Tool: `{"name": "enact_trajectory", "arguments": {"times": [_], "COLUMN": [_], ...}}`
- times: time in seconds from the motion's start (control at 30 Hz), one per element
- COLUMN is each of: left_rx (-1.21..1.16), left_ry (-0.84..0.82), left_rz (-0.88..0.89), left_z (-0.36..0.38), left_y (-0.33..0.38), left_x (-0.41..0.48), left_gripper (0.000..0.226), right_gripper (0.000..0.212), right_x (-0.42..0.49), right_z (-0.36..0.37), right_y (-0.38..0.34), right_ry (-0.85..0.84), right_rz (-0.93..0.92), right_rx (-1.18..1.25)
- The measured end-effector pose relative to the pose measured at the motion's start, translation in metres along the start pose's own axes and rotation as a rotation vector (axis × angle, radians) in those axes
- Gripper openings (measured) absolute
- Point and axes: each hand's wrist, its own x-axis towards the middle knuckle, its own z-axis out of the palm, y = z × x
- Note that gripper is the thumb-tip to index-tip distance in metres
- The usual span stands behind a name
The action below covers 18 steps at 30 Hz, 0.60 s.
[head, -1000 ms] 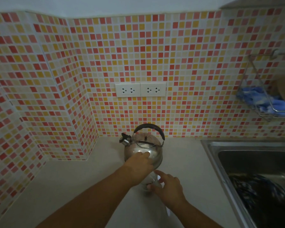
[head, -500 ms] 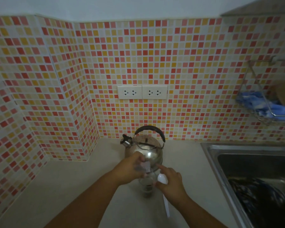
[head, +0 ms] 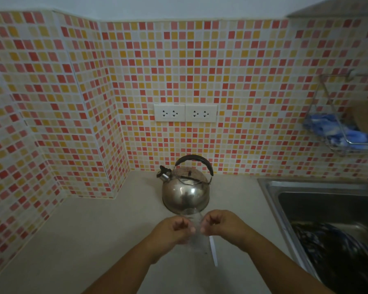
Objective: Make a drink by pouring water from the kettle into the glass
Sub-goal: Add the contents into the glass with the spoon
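The steel kettle (head: 186, 188) with a black handle stands on the counter against the tiled wall, spout to the left. Just in front of it, my left hand (head: 175, 229) and my right hand (head: 220, 224) are curled, fingertips facing each other. They pinch a small pale packet (head: 197, 227) that is blurred. Below the packet stands the clear glass (head: 197, 244), mostly hidden by my hands. A white spoon handle (head: 213, 252) sticks out under my right hand; I cannot tell if that hand grips it.
A steel sink (head: 270, 187) holding dark patterned cloth fills the right side. Above it hangs a wire rack (head: 336, 143) with blue cloth. Two white wall sockets (head: 185, 113) sit above the kettle. The tiled wall juts forward on the left.
My left hand has come off the kettle and drawn back. Both hands now meet above the glass, pinching the packet between them. The kettle has not moved.
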Motion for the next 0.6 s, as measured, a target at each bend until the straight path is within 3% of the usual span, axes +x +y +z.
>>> {"name": "enact_trajectory", "arguments": {"times": [0.2,0.3,0.4,0.5,0.6], "left_rx": [0.252,0.421,0.603,0.670,0.775], "left_ry": [0.189,0.271,0.329,0.360,0.384], "left_rz": [-0.015,-0.043,-0.063,-0.100,-0.060], "left_z": [0.015,0.019,0.022,0.024,0.023], "left_y": [-0.040,-0.051,-0.060,-0.065,-0.073], "left_x": [-0.003,0.001,0.005,0.009,0.013], "left_gripper": [0.030,0.016,0.009,0.009,0.012], "right_gripper": [0.027,0.008,0.019,0.023,0.026], "right_x": [-0.005,0.002,0.009,0.011,0.011], "right_z": [0.027,0.043,0.058,0.070,0.075], "right_y": [0.023,0.037,0.051,0.060,0.069], "right_ry": [0.033,0.094,0.152,0.248,0.315], "right_rz": [0.185,0.242,0.312,0.282,0.226], "right_rx": [-0.186,-0.303,-0.525,-0.792,-0.867]}}
